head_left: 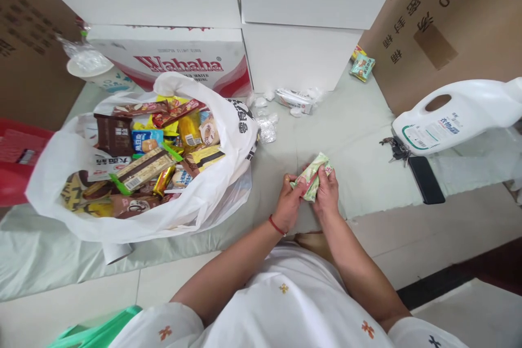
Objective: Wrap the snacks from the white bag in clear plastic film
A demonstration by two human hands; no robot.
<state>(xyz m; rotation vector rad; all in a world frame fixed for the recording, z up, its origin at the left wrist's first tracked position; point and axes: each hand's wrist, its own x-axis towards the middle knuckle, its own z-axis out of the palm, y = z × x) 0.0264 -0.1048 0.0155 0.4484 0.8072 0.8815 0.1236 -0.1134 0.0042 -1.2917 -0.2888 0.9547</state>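
Both of my hands grip a green patterned packet (316, 169) with some pink on it, held just over the near edge of the cloth-covered table (281, 174). My left hand (289, 198) pinches its left side, thumb pressed on the wrapper, and wears a red cord at the wrist. On its right side, my right hand (327, 187) closes its thumb and fingers on the wrapper. What the packet contains cannot be seen. To the left stands a white plastic bag (220, 196), its mouth wide, full of wrapped snacks such as a crispy bar (147, 169).
White cartons (212, 49) line the back, with small clear-wrapped pieces (267, 129) and a white packet (294, 100) before them. At right lie a white detergent bottle (452, 114), keys (395, 148) and a black phone (426, 179). A paper cup (110, 79) sits back left.
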